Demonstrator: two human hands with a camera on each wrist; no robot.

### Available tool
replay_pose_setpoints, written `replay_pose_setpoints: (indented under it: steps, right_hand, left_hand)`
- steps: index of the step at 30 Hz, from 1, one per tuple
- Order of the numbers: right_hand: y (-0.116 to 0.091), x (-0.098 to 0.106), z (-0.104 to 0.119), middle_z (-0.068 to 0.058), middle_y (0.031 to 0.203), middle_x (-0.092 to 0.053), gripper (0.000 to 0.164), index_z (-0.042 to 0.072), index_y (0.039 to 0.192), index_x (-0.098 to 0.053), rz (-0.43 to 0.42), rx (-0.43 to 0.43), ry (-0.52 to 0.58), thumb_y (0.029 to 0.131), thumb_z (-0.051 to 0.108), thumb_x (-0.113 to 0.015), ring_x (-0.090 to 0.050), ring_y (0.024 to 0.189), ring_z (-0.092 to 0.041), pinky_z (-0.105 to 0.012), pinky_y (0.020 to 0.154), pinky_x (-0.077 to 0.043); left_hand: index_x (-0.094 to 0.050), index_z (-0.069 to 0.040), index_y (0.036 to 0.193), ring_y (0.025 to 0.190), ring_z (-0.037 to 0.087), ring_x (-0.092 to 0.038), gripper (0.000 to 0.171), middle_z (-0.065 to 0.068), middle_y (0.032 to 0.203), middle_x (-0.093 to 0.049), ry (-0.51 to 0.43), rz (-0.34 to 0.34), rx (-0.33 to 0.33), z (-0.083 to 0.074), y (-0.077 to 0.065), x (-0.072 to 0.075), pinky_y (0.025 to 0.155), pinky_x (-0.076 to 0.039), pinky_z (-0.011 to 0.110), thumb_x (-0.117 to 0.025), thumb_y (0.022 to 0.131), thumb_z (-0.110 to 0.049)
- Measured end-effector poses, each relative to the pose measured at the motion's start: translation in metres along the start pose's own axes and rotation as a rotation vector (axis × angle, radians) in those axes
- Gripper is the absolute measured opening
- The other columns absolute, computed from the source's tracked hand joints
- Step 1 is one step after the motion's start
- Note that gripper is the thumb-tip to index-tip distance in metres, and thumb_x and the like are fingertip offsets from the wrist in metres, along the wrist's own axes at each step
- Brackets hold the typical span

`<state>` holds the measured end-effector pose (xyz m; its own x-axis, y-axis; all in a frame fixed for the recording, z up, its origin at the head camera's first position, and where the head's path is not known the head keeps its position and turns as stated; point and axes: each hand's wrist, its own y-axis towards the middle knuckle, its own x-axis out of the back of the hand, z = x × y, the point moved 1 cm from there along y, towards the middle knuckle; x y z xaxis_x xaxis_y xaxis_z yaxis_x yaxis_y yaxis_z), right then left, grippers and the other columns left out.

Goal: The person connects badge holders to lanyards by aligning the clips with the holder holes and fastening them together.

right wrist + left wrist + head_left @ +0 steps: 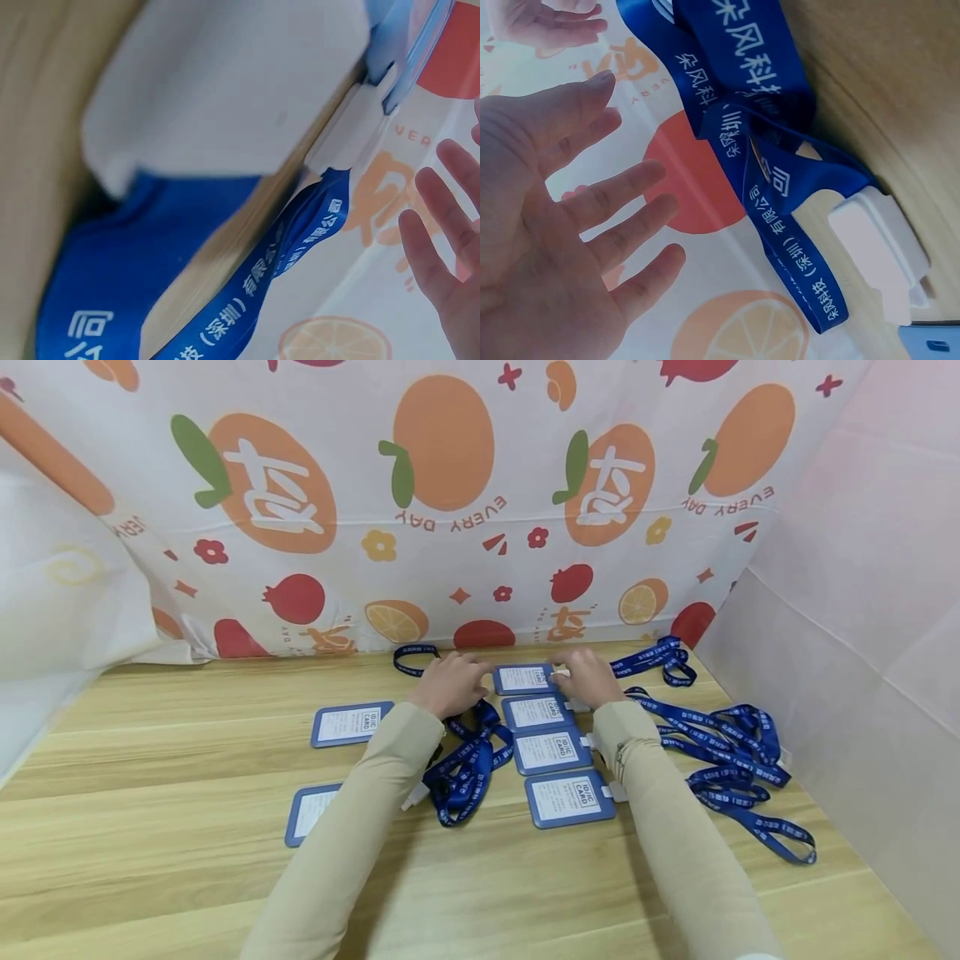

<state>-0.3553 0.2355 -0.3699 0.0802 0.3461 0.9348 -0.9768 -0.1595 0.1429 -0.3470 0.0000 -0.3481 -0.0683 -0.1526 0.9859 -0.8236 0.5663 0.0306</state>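
Observation:
Four blue-framed ID card holders form a column mid-table; the farthest card holder [522,678] lies between my hands. My left hand [456,683] is at its left edge, fingers spread and straight in the left wrist view. Beside its right end is my right hand [587,677], near the white clip [561,674]; the right wrist view shows its fingers extended and holding nothing. Whether fingertips touch the holder, I cannot tell. Below my left hand lies a bundled blue lanyard [468,768]. A white clip [881,244] joins a lanyard [780,202] in the left wrist view.
Two more card holders, one farther [348,724] and one nearer [311,810], lie at left, partly under my left sleeve. Blue lanyards [720,735] spread toward the right wall [840,693]. Behind the wooden table [150,860] hangs a fruit-print cloth [480,560].

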Motion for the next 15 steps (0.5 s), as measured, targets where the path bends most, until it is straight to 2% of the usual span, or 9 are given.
replay_pose_setpoints:
  steps: [8, 15]
  right_hand:
    - [-0.006, -0.003, 0.009, -0.016, 0.132, -0.064, 0.036, 0.005, 0.131, -0.069, -0.006, 0.017, 0.014, 0.096, 0.013, -0.072, -0.056, 0.125, -0.033, -0.051, 0.103, -0.046]
    - [-0.010, -0.005, 0.010, -0.014, 0.128, -0.067, 0.036, 0.007, 0.130, -0.069, -0.043, 0.034, 0.034, 0.095, 0.013, -0.073, -0.060, 0.114, -0.030, -0.048, 0.097, -0.050]
  left_hand:
    - [-0.058, -0.012, 0.144, 0.132, 0.037, -0.049, 0.043, 0.016, 0.144, -0.055, -0.012, -0.005, -0.019, 0.000, -0.007, 0.001, 0.110, -0.037, 0.058, -0.064, 0.102, -0.022]
    - [-0.059, -0.011, 0.143, 0.133, 0.037, -0.048, 0.043, 0.016, 0.141, -0.057, 0.012, -0.042, -0.039, 0.001, -0.015, 0.002, 0.108, -0.039, 0.058, -0.064, 0.102, -0.021]
